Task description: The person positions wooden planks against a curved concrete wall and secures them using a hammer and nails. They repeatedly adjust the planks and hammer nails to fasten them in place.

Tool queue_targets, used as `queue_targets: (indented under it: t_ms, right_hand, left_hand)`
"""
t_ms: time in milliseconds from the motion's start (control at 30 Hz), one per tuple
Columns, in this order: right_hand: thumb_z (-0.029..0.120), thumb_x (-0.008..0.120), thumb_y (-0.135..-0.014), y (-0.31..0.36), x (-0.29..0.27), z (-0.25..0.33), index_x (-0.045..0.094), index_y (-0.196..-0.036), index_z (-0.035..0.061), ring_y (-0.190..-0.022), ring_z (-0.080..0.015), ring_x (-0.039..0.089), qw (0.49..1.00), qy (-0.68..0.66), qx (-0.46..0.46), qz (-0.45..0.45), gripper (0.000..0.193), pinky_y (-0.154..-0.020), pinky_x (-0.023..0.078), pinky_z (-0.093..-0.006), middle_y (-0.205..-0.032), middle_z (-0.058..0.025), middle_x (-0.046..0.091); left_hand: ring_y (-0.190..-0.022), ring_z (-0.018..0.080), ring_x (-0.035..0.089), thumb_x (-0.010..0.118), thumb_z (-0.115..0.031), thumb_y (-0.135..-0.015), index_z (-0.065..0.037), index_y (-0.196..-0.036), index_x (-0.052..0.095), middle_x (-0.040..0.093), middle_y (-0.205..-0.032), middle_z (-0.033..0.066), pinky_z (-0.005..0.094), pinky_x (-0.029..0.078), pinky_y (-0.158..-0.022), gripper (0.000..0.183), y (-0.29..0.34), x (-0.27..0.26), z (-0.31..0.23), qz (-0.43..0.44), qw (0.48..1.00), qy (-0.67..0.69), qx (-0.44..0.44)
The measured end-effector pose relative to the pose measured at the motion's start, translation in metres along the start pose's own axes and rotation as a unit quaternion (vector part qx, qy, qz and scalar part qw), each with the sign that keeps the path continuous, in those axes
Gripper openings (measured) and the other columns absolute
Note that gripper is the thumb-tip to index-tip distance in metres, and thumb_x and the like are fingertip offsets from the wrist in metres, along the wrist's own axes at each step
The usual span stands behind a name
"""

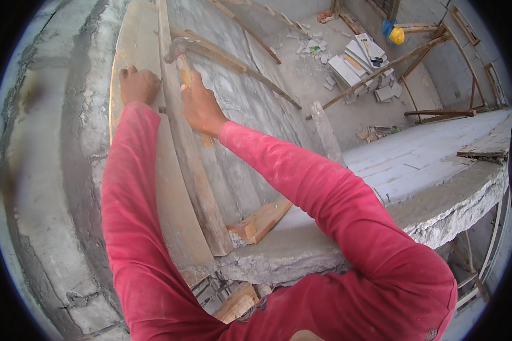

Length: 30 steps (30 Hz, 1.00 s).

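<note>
My right hand [202, 109] is closed round the wooden handle of a claw hammer [178, 51], its metal head raised at the far end above a long timber batten [198, 184]. Just left of it, my left hand [137, 87] rests on a wide flat board [170, 224] with its fingers curled in. Whatever those fingers may pinch is hidden. The batten runs lengthwise along the board's right side, and the board lies against a rough grey concrete wall [51, 142].
Wooden braces [250, 71] cross the grey wall panel to the right. Below are stacked pale blocks [347, 74] and a yellow helmet [397, 36]. A short wood offcut [261, 221] lies by the broken concrete edge [290, 261] close to my body.
</note>
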State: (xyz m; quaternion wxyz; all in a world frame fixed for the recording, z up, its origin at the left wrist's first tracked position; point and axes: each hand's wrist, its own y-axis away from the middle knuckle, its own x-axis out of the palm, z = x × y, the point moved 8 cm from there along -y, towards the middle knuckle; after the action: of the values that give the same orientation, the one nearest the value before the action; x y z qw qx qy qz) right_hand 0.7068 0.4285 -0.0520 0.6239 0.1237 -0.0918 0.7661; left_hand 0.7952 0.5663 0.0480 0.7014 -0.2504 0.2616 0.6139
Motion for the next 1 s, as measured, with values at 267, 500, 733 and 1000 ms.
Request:
queue_targets:
  t_ms: [267, 500, 733, 1000]
  right_hand:
    - [0.026, 0.039, -0.109, -0.001, 0.008, -0.006, 0.031, -0.151, 0.0009, -0.112, -0.0582, 0.062, 0.997, 0.054, 0.022, 0.047, 0.049, -0.097, 0.044, -0.0611, -0.116, -0.0408, 0.065]
    - [0.025, 0.040, -0.109, -0.002, 0.010, -0.005, 0.031, -0.150, 0.0002, -0.109, -0.0595, 0.062, 0.993, 0.092, 0.000, 0.068, 0.049, -0.096, 0.045, -0.0621, -0.115, -0.0417, 0.065]
    - [0.025, 0.039, -0.109, -0.005, 0.009, -0.002, 0.032, -0.148, -0.0004, -0.109, -0.0594, 0.062, 0.988, 0.122, 0.029, 0.094, 0.048, -0.098, 0.043, -0.0629, -0.112, -0.0416, 0.065]
    - [0.020, 0.045, -0.107, -0.011, 0.005, 0.002, 0.033, -0.140, -0.0017, -0.101, -0.0628, 0.062, 0.994, 0.089, -0.018, 0.065, 0.041, -0.089, 0.046, -0.0654, -0.102, -0.0435, 0.065]
  left_hand:
    - [-0.123, 0.0272, 0.059, 0.065, -0.030, -0.089, -0.020, -0.089, 0.083, 0.078, -0.098, 0.0044, 0.0484, 0.032, -0.112, 0.020, -0.001, 0.001, 0.002, 0.032, 0.999, 0.011, -0.007]
    - [-0.124, 0.0277, 0.058, 0.063, -0.029, -0.090, -0.022, -0.091, 0.084, 0.078, -0.100, 0.0036, 0.0500, 0.031, -0.115, 0.022, 0.000, 0.000, 0.000, -0.002, 1.000, 0.008, 0.009]
    - [-0.125, 0.0277, 0.058, 0.059, -0.026, -0.091, -0.018, -0.091, 0.084, 0.079, -0.100, 0.0066, 0.0508, 0.030, -0.116, 0.026, -0.001, 0.004, 0.001, 0.018, 1.000, 0.024, 0.002]
    - [-0.126, 0.0270, 0.057, 0.058, -0.027, -0.091, -0.015, -0.089, 0.083, 0.079, -0.099, 0.0074, 0.0512, 0.030, -0.117, 0.027, -0.003, 0.012, 0.004, 0.014, 1.000, 0.000, -0.003]
